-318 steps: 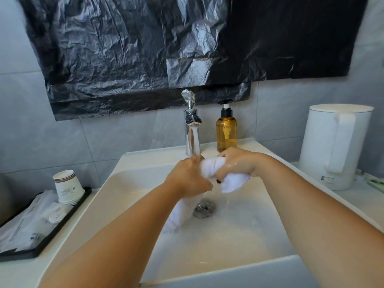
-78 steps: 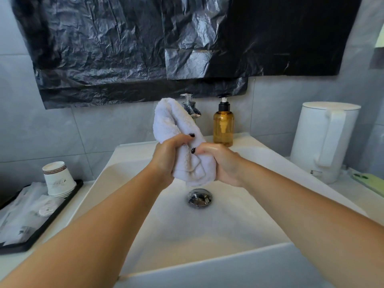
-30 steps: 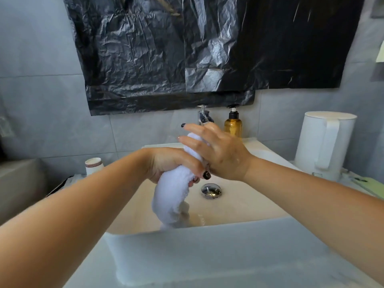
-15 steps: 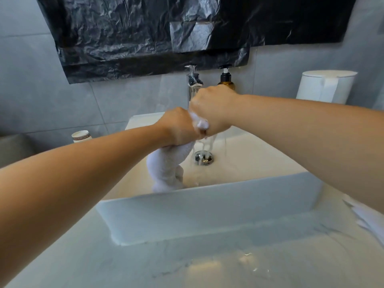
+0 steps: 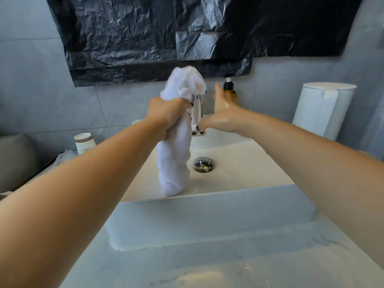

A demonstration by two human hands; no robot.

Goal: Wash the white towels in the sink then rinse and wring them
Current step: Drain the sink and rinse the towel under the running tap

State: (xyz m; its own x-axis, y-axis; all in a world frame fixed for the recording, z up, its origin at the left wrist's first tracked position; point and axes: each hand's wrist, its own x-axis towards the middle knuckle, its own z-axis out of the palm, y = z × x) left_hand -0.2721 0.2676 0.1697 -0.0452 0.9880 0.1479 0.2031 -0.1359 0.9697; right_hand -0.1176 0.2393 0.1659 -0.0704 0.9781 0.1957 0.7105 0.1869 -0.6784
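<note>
A twisted white towel point(image 5: 176, 156) stands upright over the white sink point(image 5: 239, 163), its lower end near the basin floor and its top bunched above my fist. My left hand point(image 5: 168, 115) grips the towel round its middle. My right hand point(image 5: 220, 117) is off the towel, thumb up, with its fingers reaching to the chrome faucet point(image 5: 197, 113); the fingertips are hidden behind the faucet. No water stream is visible.
A metal drain plug point(image 5: 203, 164) sits in the basin. An amber soap pump bottle point(image 5: 229, 91) stands behind the faucet, a white kettle point(image 5: 324, 110) at the right, a paper cup point(image 5: 84, 142) at the left. Black plastic sheeting point(image 5: 187, 34) covers the wall.
My right hand has let go of the towel and moved right to the faucet. My left hand alone holds the towel, whose top end now sticks up above it.
</note>
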